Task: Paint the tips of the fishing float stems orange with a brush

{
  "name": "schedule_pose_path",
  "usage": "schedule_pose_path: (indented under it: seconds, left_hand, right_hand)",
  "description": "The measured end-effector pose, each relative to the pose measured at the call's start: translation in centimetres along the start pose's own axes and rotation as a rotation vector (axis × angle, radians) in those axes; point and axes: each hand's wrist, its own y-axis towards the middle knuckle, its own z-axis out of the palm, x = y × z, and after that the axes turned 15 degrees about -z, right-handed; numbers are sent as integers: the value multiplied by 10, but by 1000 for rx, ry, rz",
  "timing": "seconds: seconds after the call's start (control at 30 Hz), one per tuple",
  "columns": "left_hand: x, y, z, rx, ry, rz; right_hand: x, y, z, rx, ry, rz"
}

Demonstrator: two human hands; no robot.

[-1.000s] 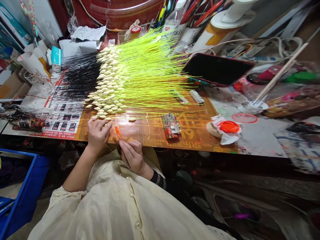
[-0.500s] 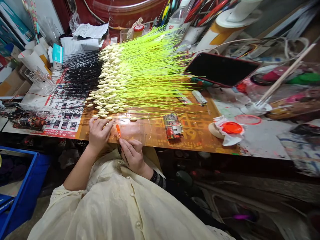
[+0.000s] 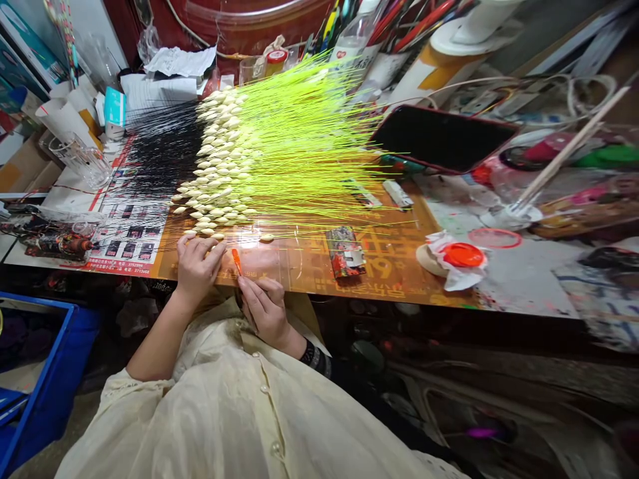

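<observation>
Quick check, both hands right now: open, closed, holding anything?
Left hand: curled, cannot tell whether it holds anything.
Right hand: closed, pinching a thin orange-tipped stick.

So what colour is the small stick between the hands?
The stick is orange, best in head view.

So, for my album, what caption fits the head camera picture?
Right hand pinching an orange stick beside the left hand, below rows of cream beads on neon-yellow stems.
</observation>
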Motion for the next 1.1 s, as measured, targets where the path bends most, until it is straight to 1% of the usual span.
schedule_pose_path:
  seconds: [0.13,0.3,0.43,0.53,0.7,0.93,1.1]
  left_hand:
    - [-1,0,-1,-12,21,7]
    - [0,-1,-2,-27,26,8]
    - [2,-2,-4,-7,26,-11]
    - [3,-4,-4,-21,40,-3]
    - [5,-5,-4,-48,54,4]
    - [5,-5,-4,-61,40,13]
    - [6,-7,-4,-27,37,-17]
  right_hand:
    - [0,0,-1,1,11,-5]
    - [-2,0,-4,-55,42,-35]
    - [-2,-3,-3,-53,69,-47]
    - [-2,-3,-1,-44,75,-53]
    - [0,4,2,-14,95,-63]
    - [3,12,5,-19,57,-82]
    - [4,11,7,-28,38,-72]
